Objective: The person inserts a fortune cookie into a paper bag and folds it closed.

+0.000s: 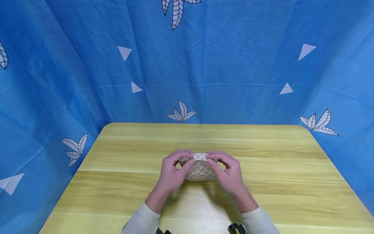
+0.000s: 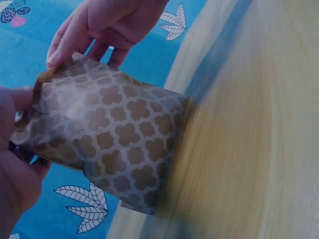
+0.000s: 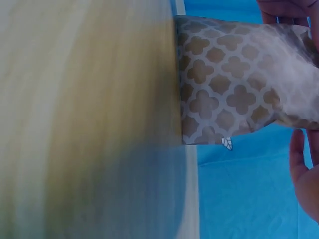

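Observation:
A tan paper bag [image 1: 200, 171] with a white lattice pattern stands on the table between both hands. Its top edge [image 1: 200, 156] looks paler and appears folded over. My left hand [image 1: 173, 170] pinches the left end of that edge between thumb and fingers, and my right hand [image 1: 230, 170] pinches the right end the same way. In the left wrist view the bag [image 2: 127, 134] reaches down to the tabletop, its upper part creased. From the right wrist the bag's lower side [image 3: 219, 84] looks flat and fairly smooth. What the bag contains is hidden.
The light wooden table [image 1: 117, 182] spreads out around the hands. Behind it and along the sides hangs a blue cloth [image 1: 239, 65] printed with white leaves and triangles. Dark wrist straps [image 1: 236, 228] show near the front edge of the view.

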Tool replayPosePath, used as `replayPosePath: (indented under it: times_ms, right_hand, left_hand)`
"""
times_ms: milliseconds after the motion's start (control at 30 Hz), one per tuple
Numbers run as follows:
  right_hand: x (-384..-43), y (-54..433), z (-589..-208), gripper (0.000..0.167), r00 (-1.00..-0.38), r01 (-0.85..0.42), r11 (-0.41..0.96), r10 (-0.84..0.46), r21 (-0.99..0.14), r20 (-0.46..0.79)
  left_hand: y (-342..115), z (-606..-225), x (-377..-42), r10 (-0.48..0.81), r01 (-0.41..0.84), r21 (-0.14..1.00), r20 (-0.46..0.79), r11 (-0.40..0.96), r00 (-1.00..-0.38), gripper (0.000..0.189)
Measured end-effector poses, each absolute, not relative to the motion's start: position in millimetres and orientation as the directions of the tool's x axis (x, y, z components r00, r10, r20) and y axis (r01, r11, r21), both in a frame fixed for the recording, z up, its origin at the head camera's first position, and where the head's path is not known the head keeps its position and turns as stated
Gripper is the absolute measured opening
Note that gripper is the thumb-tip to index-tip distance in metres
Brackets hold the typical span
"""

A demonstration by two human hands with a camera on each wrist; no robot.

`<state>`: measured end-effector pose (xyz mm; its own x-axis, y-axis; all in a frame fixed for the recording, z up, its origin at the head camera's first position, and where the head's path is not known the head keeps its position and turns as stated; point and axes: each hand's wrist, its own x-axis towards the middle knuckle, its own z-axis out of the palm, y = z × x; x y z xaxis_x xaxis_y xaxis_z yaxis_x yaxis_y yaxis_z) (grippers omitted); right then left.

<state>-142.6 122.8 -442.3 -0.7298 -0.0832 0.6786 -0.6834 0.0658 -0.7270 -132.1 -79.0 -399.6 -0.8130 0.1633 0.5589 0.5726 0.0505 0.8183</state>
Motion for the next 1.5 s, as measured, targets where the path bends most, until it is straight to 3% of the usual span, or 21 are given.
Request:
replayPosePath:
  times_ms: [200,400,667,833,1033,1267,1500]
  right_hand:
    - [-133,117,-422,0.022,-0.731,-0.675,0.132,0.01,-0.726,0.682]
    - [-129,116,-412,0.019,-0.743,-0.662,0.146,0.003,-0.735,0.669]
    - [-132,112,-402,0.016,-0.725,-0.686,0.213,-0.121,-0.696,0.678]
    - [-137,104,-396,0.018,-0.676,-0.735,0.224,-0.161,-0.64,0.719]
    - [-139,100,-394,0.018,-0.641,-0.762,0.247,-0.162,-0.598,0.75]
    - [-139,103,-394,0.017,-0.621,-0.769,0.29,-0.128,-0.57,0.773]
    - [-143,115,-400,0.022,-0.59,-0.781,0.311,-0.08,-0.542,0.803]
  left_hand:
    - [-80,-420,-143,0.141,0.527,0.839,0.51,0.135,-0.849,0.022]
    - [-82,-425,-148,0.141,0.556,0.801,0.538,0.221,-0.831,0.015]
    - [-82,-424,-148,0.159,0.587,0.781,0.565,0.214,-0.81,0.01]
    - [-79,-418,-144,0.161,0.606,0.77,0.585,0.2,-0.795,0.014]
    - [-75,-395,-132,0.161,0.653,0.732,0.633,0.197,-0.758,0.015]
    - [-77,-425,-146,0.151,0.661,0.722,0.644,0.202,-0.75,0.016]
    - [-82,-430,-148,0.118,0.632,0.751,0.622,0.19,-0.774,0.012]
